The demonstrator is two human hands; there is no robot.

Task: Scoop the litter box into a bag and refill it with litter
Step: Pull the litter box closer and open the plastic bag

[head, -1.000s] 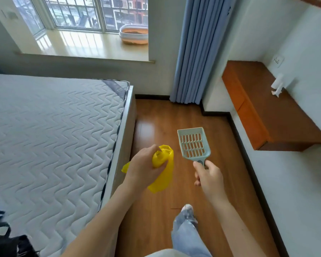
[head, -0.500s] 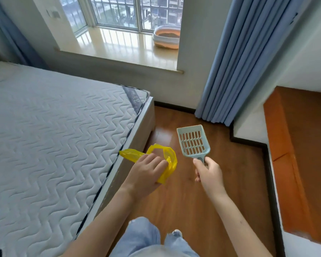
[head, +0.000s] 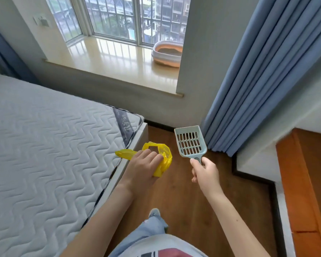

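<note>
Litter box [head: 166,53] now nearer, left hand [head: 140,168] clutching crumpled yellow bag [head: 162,160], right hand [head: 205,171] gripping slotted scoop [head: 190,142]

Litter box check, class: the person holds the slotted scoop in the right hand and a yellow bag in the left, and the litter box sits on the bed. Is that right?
Not quite. The head view shows the litter box on the window sill, not on the bed. The rest holds: the right hand grips the scoop, and the left hand holds the yellow bag.

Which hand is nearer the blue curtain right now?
Right. The right hand, gripping the scoop, sits just left of and below the curtain. The left hand, gripping the yellow bag, is farther left, by the mattress.
</note>
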